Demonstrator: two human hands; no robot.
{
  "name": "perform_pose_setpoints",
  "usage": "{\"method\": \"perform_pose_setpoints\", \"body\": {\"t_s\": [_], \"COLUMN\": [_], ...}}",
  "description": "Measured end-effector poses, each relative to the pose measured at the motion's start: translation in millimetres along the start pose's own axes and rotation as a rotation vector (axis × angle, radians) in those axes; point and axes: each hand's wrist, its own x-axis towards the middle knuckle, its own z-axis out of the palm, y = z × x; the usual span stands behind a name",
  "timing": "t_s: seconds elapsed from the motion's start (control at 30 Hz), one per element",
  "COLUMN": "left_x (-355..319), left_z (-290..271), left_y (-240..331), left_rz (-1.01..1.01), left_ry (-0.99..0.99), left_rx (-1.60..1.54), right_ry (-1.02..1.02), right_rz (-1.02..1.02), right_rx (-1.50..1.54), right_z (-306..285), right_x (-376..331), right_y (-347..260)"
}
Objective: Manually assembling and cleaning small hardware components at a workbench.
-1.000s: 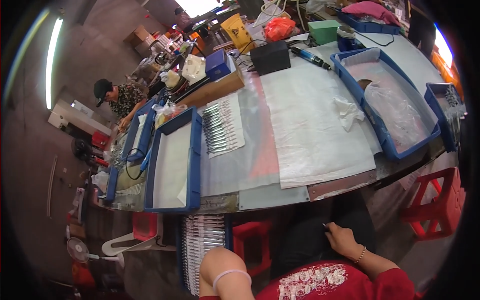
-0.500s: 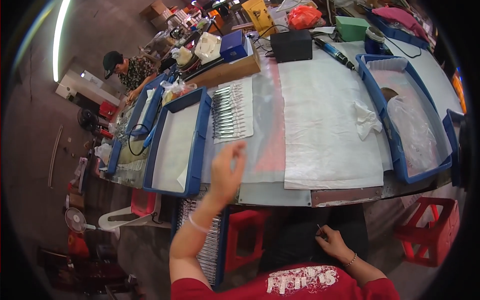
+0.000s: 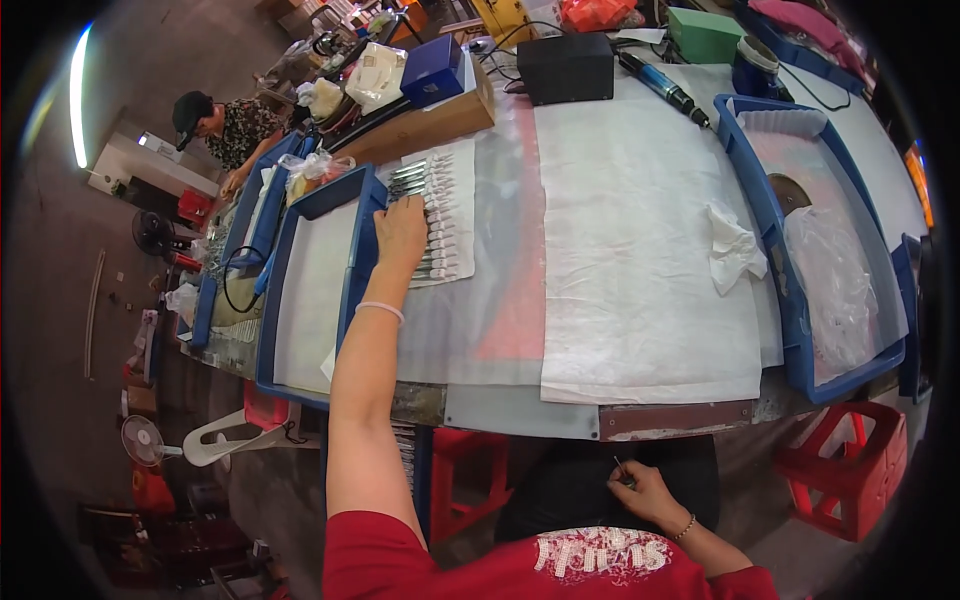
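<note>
My left hand (image 3: pixel 402 235) reaches over the left end of a row of slim metal parts with pale tips (image 3: pixel 437 215), laid side by side on a white sheet (image 3: pixel 462 165). Its fingers point down among the parts, and the fingertips are hidden, so I cannot tell whether it grips one. Low over my dark lap, my right hand (image 3: pixel 648 495) is closed around a thin, dark metal piece (image 3: pixel 622 470) whose slim end sticks up past the fingers. That piece is too small to identify further.
A blue tray (image 3: pixel 364 235) lined with white stands left of the parts; another blue tray (image 3: pixel 790 315) at right holds a clear plastic bag (image 3: pixel 830 285). A blue pen-shaped power tool (image 3: pixel 665 88) lies near a black box (image 3: pixel 566 68). Another person (image 3: pixel 235 130) works at far left.
My left hand has moved forward and left, from in front of the sheet onto the row of metal parts. My right hand still holds its piece over my lap. The view has shifted slightly.
</note>
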Motion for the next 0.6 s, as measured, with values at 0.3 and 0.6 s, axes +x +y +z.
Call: {"method": "perform_pose_setpoints", "body": {"t_s": [0.3, 0.6], "left_x": [-4, -44], "left_z": [-16, -128], "left_y": [2, 78], "left_rz": [-0.025, 0.008], "left_ry": [0.165, 0.345], "left_rx": [-0.272, -0.808], "right_ry": [0.011, 0.023], "right_rz": [-0.039, -0.301], "right_rx": [0.037, -0.003], "right_z": [1, 7], "right_x": [3, -22], "right_y": [0, -23]}}
